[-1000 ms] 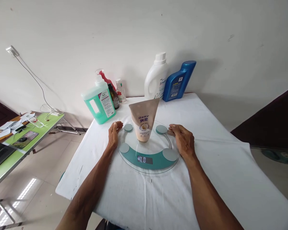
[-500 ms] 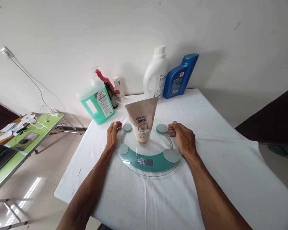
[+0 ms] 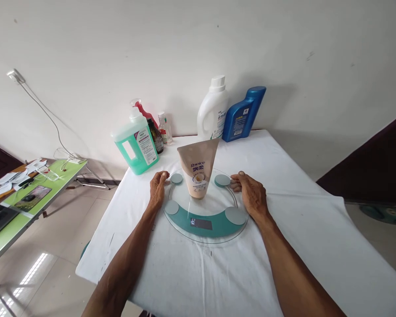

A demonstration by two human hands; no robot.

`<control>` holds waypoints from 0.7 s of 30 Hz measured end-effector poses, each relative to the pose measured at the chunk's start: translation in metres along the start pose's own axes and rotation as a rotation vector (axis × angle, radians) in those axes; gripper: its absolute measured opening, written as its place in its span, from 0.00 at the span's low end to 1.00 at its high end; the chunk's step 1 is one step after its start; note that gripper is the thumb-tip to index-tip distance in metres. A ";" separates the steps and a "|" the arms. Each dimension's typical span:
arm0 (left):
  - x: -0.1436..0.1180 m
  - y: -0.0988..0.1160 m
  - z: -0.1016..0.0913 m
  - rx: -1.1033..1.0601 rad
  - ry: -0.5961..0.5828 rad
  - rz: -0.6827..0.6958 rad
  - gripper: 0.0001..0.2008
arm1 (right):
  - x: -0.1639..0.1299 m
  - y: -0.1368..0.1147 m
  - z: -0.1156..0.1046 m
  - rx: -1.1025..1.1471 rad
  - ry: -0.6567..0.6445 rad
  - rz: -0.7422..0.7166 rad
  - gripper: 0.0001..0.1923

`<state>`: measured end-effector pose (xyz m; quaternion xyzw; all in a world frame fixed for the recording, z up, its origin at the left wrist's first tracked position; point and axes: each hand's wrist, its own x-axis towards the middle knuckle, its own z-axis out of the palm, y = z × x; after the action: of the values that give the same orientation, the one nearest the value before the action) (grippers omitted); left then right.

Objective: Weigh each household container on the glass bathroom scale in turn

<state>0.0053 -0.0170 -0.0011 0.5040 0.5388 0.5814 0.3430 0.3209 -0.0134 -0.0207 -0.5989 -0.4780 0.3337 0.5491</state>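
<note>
Both hands lie flat on the white tablecloth point(image 3: 284, 246), fingers loosely apart and gripping nothing: the left hand point(image 3: 157, 190) touches the left rim of the round glass scale point(image 3: 204, 231), the right hand point(image 3: 252, 197) its right rim. Between them, upright on its cap at the scale's middle, stands a beige tube point(image 3: 198, 174) marked "Rejoice", broad flat end uppermost, narrowing downward.

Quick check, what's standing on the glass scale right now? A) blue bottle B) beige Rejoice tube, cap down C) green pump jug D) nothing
B: the beige Rejoice tube stands cap down in the middle of the glass scale, with the left hand and right hand at the scale's two sides.
</note>
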 end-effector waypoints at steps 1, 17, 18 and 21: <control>0.000 0.001 0.000 0.001 0.000 0.001 0.30 | 0.000 0.000 0.000 0.003 0.002 -0.004 0.39; -0.003 0.005 0.000 0.030 -0.009 0.003 0.27 | 0.002 0.007 0.001 0.020 0.026 -0.006 0.40; -0.003 0.005 0.000 0.031 -0.008 0.003 0.27 | 0.002 0.006 0.001 0.019 0.025 -0.006 0.40; -0.003 0.004 0.000 0.032 -0.007 0.005 0.26 | 0.001 0.005 0.000 0.019 0.026 -0.012 0.40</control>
<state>0.0063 -0.0204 0.0018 0.5128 0.5456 0.5719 0.3351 0.3220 -0.0118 -0.0254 -0.5949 -0.4712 0.3272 0.5629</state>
